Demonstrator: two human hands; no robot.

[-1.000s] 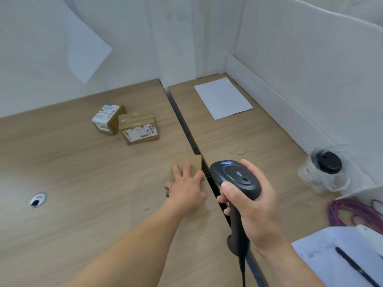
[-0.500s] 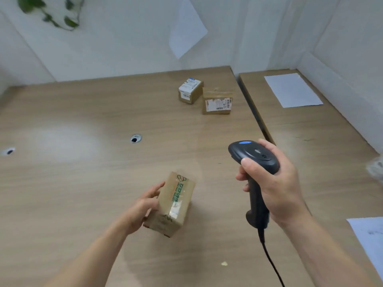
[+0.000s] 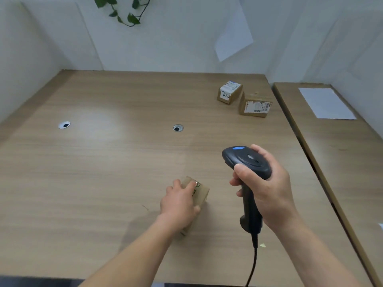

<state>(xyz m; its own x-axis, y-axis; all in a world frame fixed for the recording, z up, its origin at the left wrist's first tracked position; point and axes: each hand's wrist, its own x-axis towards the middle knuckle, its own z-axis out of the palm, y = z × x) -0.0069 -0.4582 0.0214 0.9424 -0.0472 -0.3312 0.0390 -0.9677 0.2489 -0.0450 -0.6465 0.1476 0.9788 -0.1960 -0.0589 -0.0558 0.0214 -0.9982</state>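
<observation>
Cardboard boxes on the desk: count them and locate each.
3. A near box in the left hand at the desk front, beside the scanner in the right hand; the 0836 box far right; a third box beside it. None looks hidden.

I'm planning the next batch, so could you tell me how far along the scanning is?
Two labelled boxes sit at the far right of the desk, possibly scanned already. In hand: the left hand grips a small box while the right hand holds the scanner beside it. Left: scanning that box.
</observation>
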